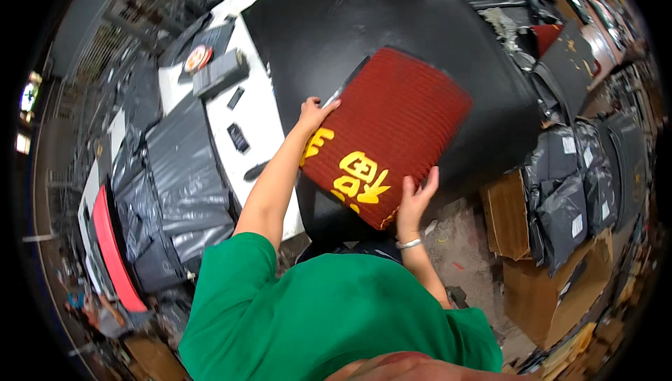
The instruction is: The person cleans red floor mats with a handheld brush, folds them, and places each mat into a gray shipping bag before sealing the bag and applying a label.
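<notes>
A dark red ribbed mat (pixel 413 111) with yellow characters lies folded or stacked at a slant in front of me. Something black shows along its far and left edges; I cannot tell whether it is a bag or the mat's backing. At the mat's left edge, my left hand (pixel 316 113) is closed, thumb over the rim. My right hand (pixel 416 206), with a silver bangle on its wrist, is at the near right corner. Its thumb touches the side there, while the fingers stretch out apart from it. Under the mat is a large glossy black surface (pixel 336 24).
On the white tabletop (pixel 241 164) at left lie a dark grey block (pixel 220 73), a roll of tape (pixel 198 58) and small black items. Black plastic packages (pixel 182 171) are stacked further left. Cardboard boxes (pixel 535 290) and bagged parcels (pixel 567 185) stand at right.
</notes>
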The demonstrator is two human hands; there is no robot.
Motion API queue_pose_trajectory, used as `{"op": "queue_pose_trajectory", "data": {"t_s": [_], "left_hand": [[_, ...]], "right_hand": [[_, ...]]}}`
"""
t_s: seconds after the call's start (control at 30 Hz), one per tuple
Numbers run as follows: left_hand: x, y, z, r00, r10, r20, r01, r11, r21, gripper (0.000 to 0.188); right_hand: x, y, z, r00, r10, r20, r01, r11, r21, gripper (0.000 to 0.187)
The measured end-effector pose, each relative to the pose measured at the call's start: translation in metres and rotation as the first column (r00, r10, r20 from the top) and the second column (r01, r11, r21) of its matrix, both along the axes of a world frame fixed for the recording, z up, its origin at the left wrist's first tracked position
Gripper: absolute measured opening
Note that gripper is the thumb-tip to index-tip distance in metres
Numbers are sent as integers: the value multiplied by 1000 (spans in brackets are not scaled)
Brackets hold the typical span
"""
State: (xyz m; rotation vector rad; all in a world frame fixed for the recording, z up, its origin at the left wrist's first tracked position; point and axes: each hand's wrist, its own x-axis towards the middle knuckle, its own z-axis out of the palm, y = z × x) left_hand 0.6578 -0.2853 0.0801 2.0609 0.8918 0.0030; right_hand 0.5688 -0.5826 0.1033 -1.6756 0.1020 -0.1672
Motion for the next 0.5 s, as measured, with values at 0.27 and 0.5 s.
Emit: {"op": "queue_pose_trajectory", "data": {"t_s": [0.27, 0.5], "left_hand": [[-108, -46, 67, 885, -433, -172, 277, 787, -551, 72], [-247, -132, 97, 566, -742, 361, 820, 551, -154, 51]], "right_hand": [[123, -89, 19, 580, 592, -560, -565, 787, 247, 73], [98, -24, 75, 560, 691, -457, -827, 435, -355, 55]]}}
